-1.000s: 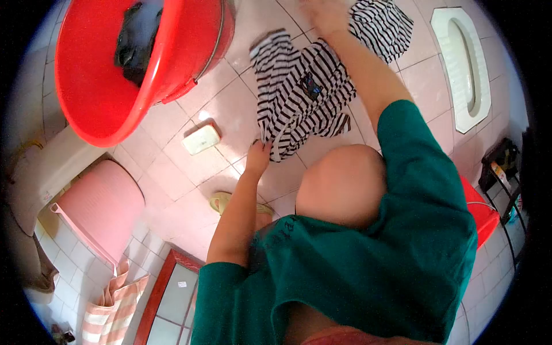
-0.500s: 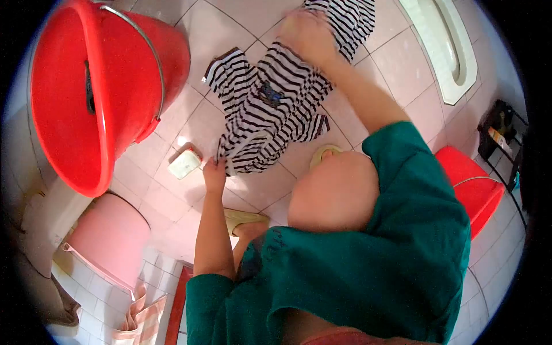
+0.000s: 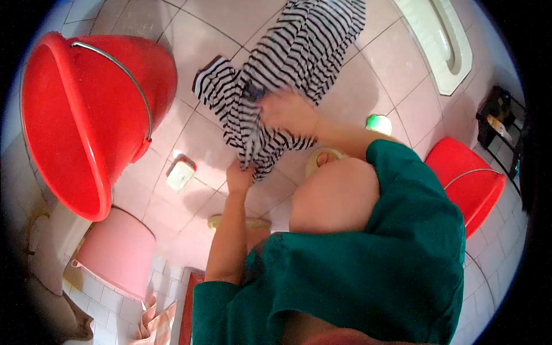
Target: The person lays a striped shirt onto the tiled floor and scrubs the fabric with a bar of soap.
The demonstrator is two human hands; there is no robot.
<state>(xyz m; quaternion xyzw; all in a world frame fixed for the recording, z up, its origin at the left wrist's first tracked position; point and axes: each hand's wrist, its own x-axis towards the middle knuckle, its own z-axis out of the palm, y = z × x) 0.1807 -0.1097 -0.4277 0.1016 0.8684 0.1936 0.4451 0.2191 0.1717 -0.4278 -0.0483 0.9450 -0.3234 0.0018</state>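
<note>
A black-and-white striped shirt (image 3: 299, 52) lies spread on the pink tiled floor, a dark printed patch on its front. My left hand (image 3: 238, 177) is closed on bunched cloth at the shirt's near end. Across the middle of the shirt, beside the print, is my right hand (image 3: 289, 112), smeared by motion; its fingers cannot be made out clearly. Left of my left hand, a small whitish block with a reddish edge (image 3: 180, 176) rests on the floor. Beyond my right forearm sits a small white-and-green object (image 3: 379, 123), partly hidden by the arm.
A large red bucket (image 3: 129, 75) with a metal handle stands at left, with a pink bucket (image 3: 118, 253) below it. Another red bucket (image 3: 463, 178) and a black rack (image 3: 500, 129) are at right. A white squat toilet (image 3: 454, 72) is set in the floor at upper right.
My right hand has come down from the shirt's far part to its middle, near the print. My left hand has shifted slightly right with the cloth. The white-and-green object has come into view.
</note>
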